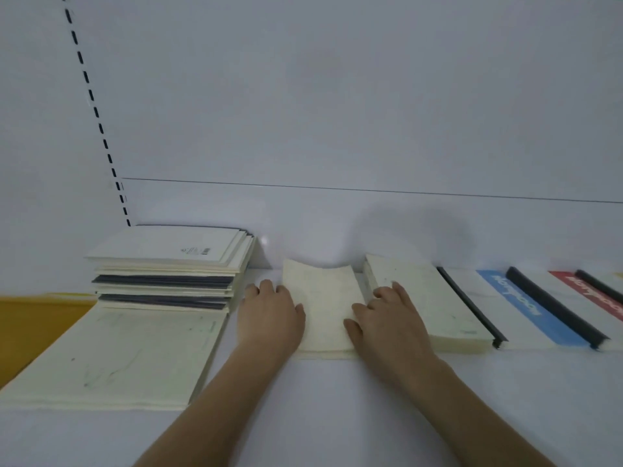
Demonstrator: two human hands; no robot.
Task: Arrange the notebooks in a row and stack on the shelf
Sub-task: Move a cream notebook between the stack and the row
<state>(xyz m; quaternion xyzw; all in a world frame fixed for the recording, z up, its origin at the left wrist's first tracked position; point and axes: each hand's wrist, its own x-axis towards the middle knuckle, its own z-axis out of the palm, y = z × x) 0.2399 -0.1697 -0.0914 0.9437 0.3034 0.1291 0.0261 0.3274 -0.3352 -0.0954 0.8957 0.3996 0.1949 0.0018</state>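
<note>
Both hands are seen low in the middle of the frame, laid on one cream notebook (322, 308) which lies flat on the white shelf (337, 416). The left hand (269, 315) rests on its left edge with fingers relaxed and slightly bent; the right hand (387, 318) is laid on its right edge, thumb on the cover. Whether any edge is really gripped cannot be told. The far end of the cover is curled upward. The long axis of this notebook runs away from the person, toward the back panel, so it is held between the two hands, equally near to both.

Just to the right a thicker cream notebook (424, 305) is touched by the right fingers, and further right a row of notebooks with black spines (553, 308) is laid. At left centre a stack of notebooks (168, 267) stands, with a large cream pad (114, 358) before it.
</note>
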